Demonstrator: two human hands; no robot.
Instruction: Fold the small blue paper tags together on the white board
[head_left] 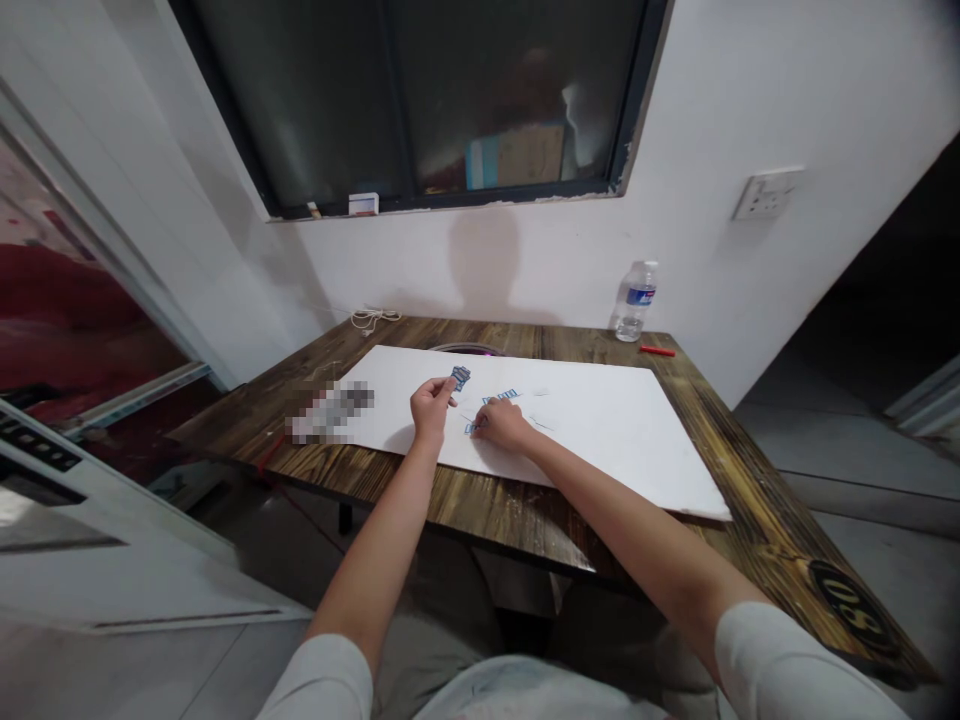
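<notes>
My left hand (430,408) is raised a little above the white board (622,430), its thumb and fingers closed on a small stack of blue-and-grey cards (460,379). To the right of it, my right hand (505,424) is down at the board with its fingers curled together. A small blue-edged piece (469,428) shows beside those fingertips; whether they grip it is hard to see. Just beyond the right hand lies a row of blue-edged pieces (510,394). Pale slips (541,392) lie to its right on the board.
The board lies on a dark wooden table (480,495) against a wall. At the back stand a water bottle (636,302) and, near it, a red pen (657,351). A white cable (373,319) is coiled at the back left. A blurred patch (330,412) covers the board's left end.
</notes>
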